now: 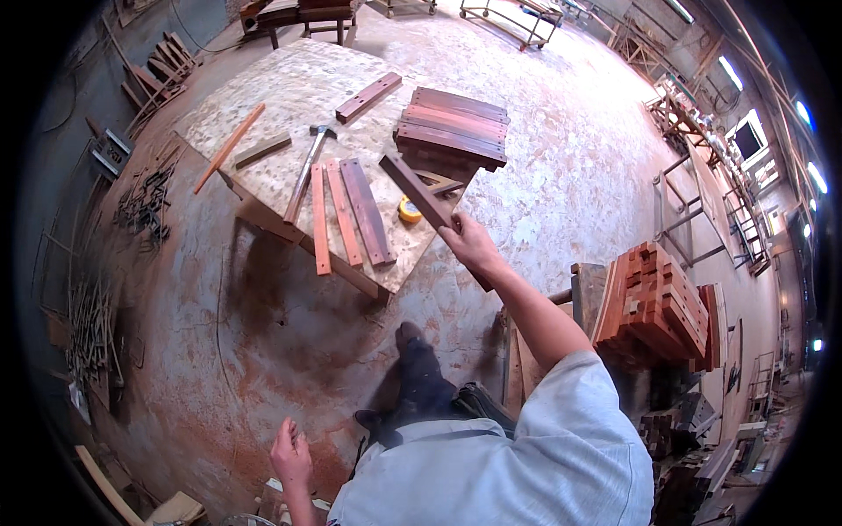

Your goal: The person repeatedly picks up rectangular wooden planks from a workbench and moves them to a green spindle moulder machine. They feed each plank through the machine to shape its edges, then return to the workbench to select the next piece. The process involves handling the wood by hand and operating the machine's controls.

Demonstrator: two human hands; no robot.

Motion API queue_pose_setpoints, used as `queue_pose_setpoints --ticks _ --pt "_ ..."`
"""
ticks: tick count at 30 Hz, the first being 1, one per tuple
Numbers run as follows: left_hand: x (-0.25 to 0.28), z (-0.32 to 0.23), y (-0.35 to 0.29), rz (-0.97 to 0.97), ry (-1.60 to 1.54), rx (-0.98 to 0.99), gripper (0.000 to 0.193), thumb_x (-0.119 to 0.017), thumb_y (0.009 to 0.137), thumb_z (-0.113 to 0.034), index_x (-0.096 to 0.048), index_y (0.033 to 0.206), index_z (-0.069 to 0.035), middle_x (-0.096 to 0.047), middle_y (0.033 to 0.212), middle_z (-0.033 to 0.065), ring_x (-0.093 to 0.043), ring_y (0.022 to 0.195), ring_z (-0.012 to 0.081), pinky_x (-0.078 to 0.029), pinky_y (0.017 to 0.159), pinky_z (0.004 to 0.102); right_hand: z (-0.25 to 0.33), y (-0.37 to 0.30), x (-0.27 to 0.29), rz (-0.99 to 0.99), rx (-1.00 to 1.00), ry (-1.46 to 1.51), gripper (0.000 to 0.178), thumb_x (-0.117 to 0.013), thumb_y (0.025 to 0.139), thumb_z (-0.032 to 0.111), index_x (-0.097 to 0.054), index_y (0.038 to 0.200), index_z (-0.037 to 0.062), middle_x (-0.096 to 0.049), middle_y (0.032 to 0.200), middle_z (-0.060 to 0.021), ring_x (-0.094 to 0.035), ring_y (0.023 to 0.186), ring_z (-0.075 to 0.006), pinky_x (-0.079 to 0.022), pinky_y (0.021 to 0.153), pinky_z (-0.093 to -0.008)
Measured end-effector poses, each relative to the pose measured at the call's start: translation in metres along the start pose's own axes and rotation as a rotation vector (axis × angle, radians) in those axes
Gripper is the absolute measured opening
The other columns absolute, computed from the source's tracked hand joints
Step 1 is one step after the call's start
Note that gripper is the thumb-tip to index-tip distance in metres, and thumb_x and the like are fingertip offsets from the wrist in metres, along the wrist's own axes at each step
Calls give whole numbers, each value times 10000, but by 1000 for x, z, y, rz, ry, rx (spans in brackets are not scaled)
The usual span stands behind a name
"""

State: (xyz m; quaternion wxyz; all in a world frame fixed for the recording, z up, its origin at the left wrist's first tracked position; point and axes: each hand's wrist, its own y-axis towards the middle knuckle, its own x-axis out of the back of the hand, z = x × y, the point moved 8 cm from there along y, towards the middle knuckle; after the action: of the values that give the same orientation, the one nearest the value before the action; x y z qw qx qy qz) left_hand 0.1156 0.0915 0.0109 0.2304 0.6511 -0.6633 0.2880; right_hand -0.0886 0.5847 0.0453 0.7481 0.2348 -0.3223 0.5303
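My right hand (469,243) is closed round a long dark brown wooden bar (415,190), held tilted over the near right corner of the workbench (298,79). Under the bar's middle lie a yellow tape measure (409,209) and a try square (438,181). Low at the left, away from the bench, hangs my left hand (292,453), its fingers loosely curled with nothing visible in them. Beside the bar are a wide dark slat (367,210), two narrow reddish slats (343,213) and a claw hammer (309,171).
A stack of dark boards (454,124) sits at the bench's right edge, near a drilled block (368,96). Further left lie a short bar (262,150) and a thin reddish strip (230,147). Piled reddish wood pieces (653,302) stand right of me; metal rods (92,333) lean far left.
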Motion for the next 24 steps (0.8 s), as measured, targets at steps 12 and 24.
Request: queue_pose_setpoints --ticks 12,24 --pt "-108 -124 168 94 92 27 373 -583 778 4 -542 1149 21 -632 998 189 -644 888 268 -517 785 341 -87 170 7 142 27 -10 397 -613 804 308 -535 1063 18 -621 959 -217 -590 913 -386 -471 776 -439" --pt "-132 -166 254 67 122 -75 352 -569 793 12 -540 1143 23 -628 985 189 -640 875 284 -512 776 353 -102 300 118 43 147 -277 304 -603 796 266 -562 1025 71 -623 943 -170 -590 913 -355 -472 773 -433"
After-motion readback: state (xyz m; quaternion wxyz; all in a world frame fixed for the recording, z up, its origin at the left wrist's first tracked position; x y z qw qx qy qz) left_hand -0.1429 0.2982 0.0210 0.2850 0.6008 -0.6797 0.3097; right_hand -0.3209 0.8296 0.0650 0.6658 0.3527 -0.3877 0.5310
